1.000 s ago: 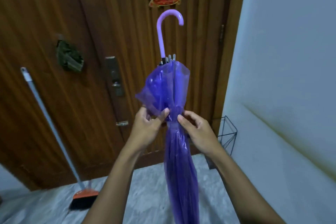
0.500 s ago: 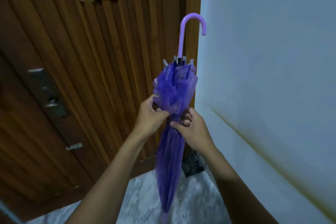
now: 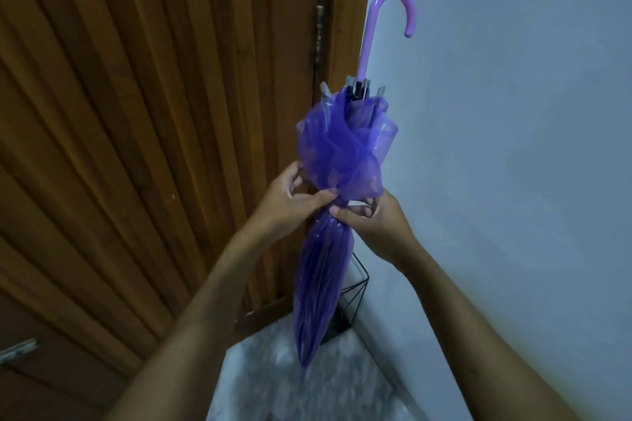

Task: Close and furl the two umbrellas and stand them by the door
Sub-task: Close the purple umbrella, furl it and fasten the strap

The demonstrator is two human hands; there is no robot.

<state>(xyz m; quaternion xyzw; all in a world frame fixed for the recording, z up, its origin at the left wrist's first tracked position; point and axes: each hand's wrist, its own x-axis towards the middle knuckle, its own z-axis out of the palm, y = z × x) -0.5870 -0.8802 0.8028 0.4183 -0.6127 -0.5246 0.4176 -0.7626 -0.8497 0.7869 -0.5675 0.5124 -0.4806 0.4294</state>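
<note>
A translucent purple umbrella (image 3: 325,284) hangs upright in the middle of the head view, tip down, its lilac hook handle (image 3: 393,10) up by the wall. The canopy is closed and pinched at the waist, with loose folds bunched above. My left hand (image 3: 290,198) grips the waist from the left. My right hand (image 3: 372,219) pinches it from the right, fingers on the tie area. Only one umbrella is in view.
The brown slatted wooden door (image 3: 154,113) fills the left, with its frame and a hinge (image 3: 319,34) beside the umbrella. A black wire stand (image 3: 349,301) sits on the grey marble floor (image 3: 290,386) in the corner. A pale wall (image 3: 513,147) runs along the right.
The view has swung right toward the door's corner and the umbrella has moved with it to the wall. Both hands stay at the waist, and the loose folds above are bunched tighter.
</note>
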